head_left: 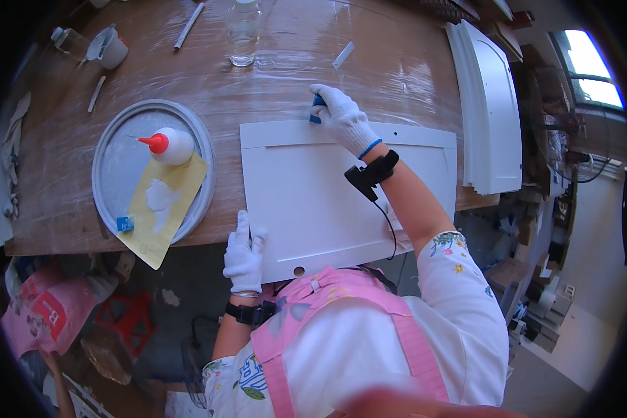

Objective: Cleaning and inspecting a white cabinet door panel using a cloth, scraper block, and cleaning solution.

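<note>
A white panel [341, 202] with a recessed middle lies in front of me, its near edge by my apron. My right hand [345, 118], in a white knit glove, is at the panel's far edge. Its fingers are closed on a small blue block [317, 110], partly hidden by the glove. My left hand [244, 256], also gloved, rests against the panel's near left edge with fingers stretched out. A dark hole [299, 271] shows near the panel's near edge.
At left, a round grey lid [103, 164] bears a red-tipped white squeeze bottle [175, 148] and a yellow sheet [188, 182] with white paste. White panels [498, 111] are stacked at right. A clear bottle [244, 35] stands at the back. A person in pink [45, 306] is at lower left.
</note>
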A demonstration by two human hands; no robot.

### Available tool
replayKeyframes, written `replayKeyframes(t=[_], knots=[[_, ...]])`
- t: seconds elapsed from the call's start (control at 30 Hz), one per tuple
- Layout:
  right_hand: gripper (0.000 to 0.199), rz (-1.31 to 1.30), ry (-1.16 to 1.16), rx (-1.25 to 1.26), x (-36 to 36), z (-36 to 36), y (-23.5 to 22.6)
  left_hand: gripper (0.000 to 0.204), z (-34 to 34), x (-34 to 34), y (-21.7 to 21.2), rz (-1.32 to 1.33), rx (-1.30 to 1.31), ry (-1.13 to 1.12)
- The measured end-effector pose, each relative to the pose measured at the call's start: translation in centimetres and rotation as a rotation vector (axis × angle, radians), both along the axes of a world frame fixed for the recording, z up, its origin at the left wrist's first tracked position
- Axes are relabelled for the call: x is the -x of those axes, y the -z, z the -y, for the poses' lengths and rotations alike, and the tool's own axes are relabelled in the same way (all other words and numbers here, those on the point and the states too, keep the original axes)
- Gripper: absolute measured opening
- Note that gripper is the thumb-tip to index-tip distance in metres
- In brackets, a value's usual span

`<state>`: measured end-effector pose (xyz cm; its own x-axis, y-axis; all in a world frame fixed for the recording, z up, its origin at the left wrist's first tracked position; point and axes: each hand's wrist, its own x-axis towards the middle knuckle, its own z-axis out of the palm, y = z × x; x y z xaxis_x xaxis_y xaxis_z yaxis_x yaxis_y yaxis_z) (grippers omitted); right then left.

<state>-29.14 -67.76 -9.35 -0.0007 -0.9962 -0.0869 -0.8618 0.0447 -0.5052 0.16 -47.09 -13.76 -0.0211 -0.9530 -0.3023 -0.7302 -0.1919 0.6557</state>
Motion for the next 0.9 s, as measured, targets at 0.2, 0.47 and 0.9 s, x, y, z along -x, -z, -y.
replayKeyframes(t=[0.2, 0.47, 0.9], knots=[[0.039, -0.091, 0.069, -0.053, 2.1, -0.5, -0.2, 0.064, -0.2, -0.3, 0.5, 0.009, 0.009, 0.005], [0.038, -0.046, -0.016, -0.058, -2.9, 0.7, -0.9, 0.065, -0.1, -0.9, 1.0, 0.029, -0.021, 0.071], [0.042, -0.058, -0.047, -0.073, -6.4, 1.7, -1.1, 0.064, 0.5, -1.5, 0.7, -0.055, -0.105, 0.104]])
